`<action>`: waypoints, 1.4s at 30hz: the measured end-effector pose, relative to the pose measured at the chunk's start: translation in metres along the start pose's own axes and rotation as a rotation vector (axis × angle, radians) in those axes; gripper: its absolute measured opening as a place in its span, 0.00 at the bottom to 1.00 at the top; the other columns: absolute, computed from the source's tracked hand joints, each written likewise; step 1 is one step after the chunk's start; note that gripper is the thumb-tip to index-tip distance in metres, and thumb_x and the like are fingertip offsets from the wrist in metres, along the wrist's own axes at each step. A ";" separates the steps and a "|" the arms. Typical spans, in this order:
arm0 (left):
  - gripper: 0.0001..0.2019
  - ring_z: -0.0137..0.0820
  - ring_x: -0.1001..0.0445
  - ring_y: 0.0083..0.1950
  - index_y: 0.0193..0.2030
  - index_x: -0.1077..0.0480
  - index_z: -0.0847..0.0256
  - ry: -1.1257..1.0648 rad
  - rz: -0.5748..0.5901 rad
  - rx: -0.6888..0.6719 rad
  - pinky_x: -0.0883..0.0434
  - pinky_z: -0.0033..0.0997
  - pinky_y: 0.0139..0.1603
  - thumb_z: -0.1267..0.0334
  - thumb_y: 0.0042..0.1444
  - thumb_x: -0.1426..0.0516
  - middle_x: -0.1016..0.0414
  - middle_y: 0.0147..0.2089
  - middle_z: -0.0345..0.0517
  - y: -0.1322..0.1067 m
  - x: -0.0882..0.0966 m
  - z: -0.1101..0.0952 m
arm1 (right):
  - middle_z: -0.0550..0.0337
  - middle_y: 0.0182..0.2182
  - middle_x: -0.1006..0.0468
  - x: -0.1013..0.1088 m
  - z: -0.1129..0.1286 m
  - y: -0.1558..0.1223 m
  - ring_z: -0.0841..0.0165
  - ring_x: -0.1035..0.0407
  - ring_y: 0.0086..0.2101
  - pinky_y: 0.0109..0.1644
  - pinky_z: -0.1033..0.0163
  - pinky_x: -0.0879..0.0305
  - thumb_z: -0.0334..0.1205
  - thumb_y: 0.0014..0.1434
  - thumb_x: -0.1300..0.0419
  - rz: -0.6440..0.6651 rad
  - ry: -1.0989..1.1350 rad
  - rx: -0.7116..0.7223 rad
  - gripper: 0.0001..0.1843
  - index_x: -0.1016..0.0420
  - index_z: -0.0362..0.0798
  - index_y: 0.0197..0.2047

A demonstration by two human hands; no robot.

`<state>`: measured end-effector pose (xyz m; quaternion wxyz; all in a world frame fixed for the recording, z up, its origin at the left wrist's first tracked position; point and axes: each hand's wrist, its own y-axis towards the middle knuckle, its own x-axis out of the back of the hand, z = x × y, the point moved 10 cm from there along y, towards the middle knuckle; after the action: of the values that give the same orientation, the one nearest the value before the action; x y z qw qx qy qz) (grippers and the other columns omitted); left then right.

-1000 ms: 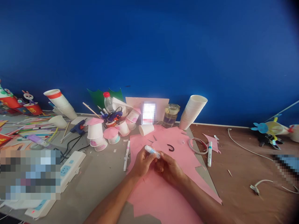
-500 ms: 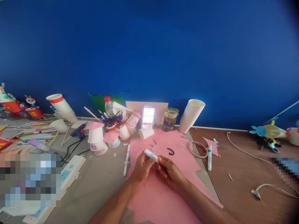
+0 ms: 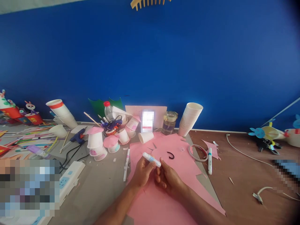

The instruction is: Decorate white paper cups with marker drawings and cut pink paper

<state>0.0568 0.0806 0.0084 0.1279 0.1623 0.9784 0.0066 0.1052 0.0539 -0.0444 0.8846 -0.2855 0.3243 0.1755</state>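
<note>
My left hand (image 3: 142,171) grips a white pen-shaped tube with blue print (image 3: 152,159) between thumb and fingers, tilted with its lower end to the right. Close by on the right is my right hand (image 3: 170,179), its thumb raised apart from loosely curled fingers. That thumb is beside the tube's lower end; whether they touch is unclear. Nothing shows in the right hand. Beneath both hands spreads pink paper (image 3: 164,203), with a black curved piece (image 3: 171,155) just beyond them. A white paper cup (image 3: 145,137) lies on its side farther back.
White markers lie left (image 3: 126,165) and right (image 3: 210,161). A tape roll (image 3: 198,153), a glass jar (image 3: 169,122) and stacked cups (image 3: 191,118) stand to the right. Pink-topped cups (image 3: 95,137), a glue gun (image 3: 78,135) and a power strip (image 3: 70,178) occupy the left.
My right hand has come slightly away from the tube's end, showing more of it. The left hand keeps hold of the tube. The view has tilted up a little.
</note>
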 end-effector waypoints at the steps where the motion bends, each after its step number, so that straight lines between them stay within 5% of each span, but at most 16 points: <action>1: 0.12 0.27 0.32 0.18 0.36 0.38 0.60 -0.007 0.011 0.003 0.35 0.28 0.23 0.53 0.58 0.45 0.30 0.22 0.37 0.000 -0.001 0.000 | 0.62 0.11 0.31 0.000 -0.003 0.000 0.77 0.49 0.08 0.17 0.68 0.55 0.66 0.59 0.54 -0.001 -0.002 -0.028 0.33 0.37 0.46 0.18; 3: 0.13 0.26 0.33 0.18 0.36 0.38 0.60 0.007 -0.024 -0.011 0.37 0.27 0.22 0.53 0.58 0.44 0.32 0.21 0.35 0.000 0.003 -0.001 | 0.62 0.11 0.32 -0.003 0.001 0.001 0.77 0.47 0.10 0.18 0.68 0.53 0.66 0.58 0.52 0.027 0.003 0.011 0.32 0.34 0.45 0.19; 7: 0.14 0.26 0.33 0.21 0.34 0.36 0.61 0.058 -0.115 -0.037 0.36 0.26 0.25 0.52 0.55 0.41 0.34 0.20 0.35 0.001 0.013 -0.004 | 0.63 0.17 0.27 -0.006 0.018 -0.003 0.77 0.42 0.13 0.19 0.69 0.51 0.51 0.51 0.35 0.049 0.027 0.182 0.18 0.30 0.44 0.25; 13: 0.16 0.27 0.34 0.16 0.35 0.37 0.61 0.006 -0.034 0.037 0.38 0.27 0.20 0.49 0.55 0.43 0.32 0.20 0.36 -0.001 0.003 0.002 | 0.59 0.11 0.30 -0.004 -0.003 0.001 0.76 0.47 0.08 0.17 0.67 0.55 0.67 0.58 0.55 0.039 0.041 -0.021 0.35 0.36 0.46 0.18; 18: 0.14 0.25 0.35 0.21 0.33 0.35 0.61 0.066 -0.130 -0.011 0.38 0.26 0.24 0.51 0.55 0.42 0.35 0.21 0.35 0.000 0.017 0.001 | 0.63 0.19 0.26 -0.009 0.013 -0.001 0.76 0.39 0.15 0.21 0.68 0.49 0.50 0.50 0.33 0.078 0.072 0.153 0.17 0.30 0.44 0.27; 24: 0.14 0.25 0.36 0.27 0.33 0.34 0.62 0.142 -0.214 -0.050 0.37 0.26 0.29 0.53 0.53 0.40 0.33 0.26 0.38 -0.001 0.029 -0.005 | 0.62 0.13 0.30 -0.006 0.001 0.001 0.77 0.47 0.10 0.19 0.67 0.55 0.64 0.58 0.51 0.051 0.086 0.024 0.31 0.36 0.46 0.19; 30: 0.14 0.26 0.34 0.23 0.33 0.36 0.61 0.060 -0.150 -0.016 0.37 0.27 0.25 0.52 0.54 0.41 0.34 0.23 0.36 0.000 0.018 -0.003 | 0.65 0.19 0.28 -0.009 0.016 -0.003 0.75 0.38 0.16 0.22 0.68 0.50 0.47 0.50 0.33 0.065 0.081 0.167 0.15 0.30 0.45 0.27; 36: 0.15 0.27 0.33 0.17 0.31 0.37 0.60 0.001 -0.027 0.048 0.38 0.28 0.21 0.49 0.56 0.44 0.32 0.19 0.36 0.000 0.000 -0.003 | 0.62 0.13 0.32 -0.006 -0.001 0.002 0.77 0.47 0.10 0.20 0.66 0.55 0.65 0.59 0.52 0.054 0.085 0.026 0.33 0.36 0.45 0.18; 42: 0.14 0.26 0.33 0.19 0.34 0.36 0.60 -0.008 -0.082 0.023 0.36 0.28 0.23 0.51 0.54 0.41 0.32 0.23 0.35 0.001 0.009 0.000 | 0.63 0.16 0.29 -0.004 0.001 0.006 0.77 0.44 0.11 0.21 0.66 0.53 0.64 0.60 0.52 0.040 0.106 0.010 0.30 0.32 0.44 0.25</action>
<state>0.0485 0.0842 0.0057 0.1301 0.1237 0.9837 -0.0106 0.1001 0.0585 -0.0435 0.8639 -0.2835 0.3772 0.1762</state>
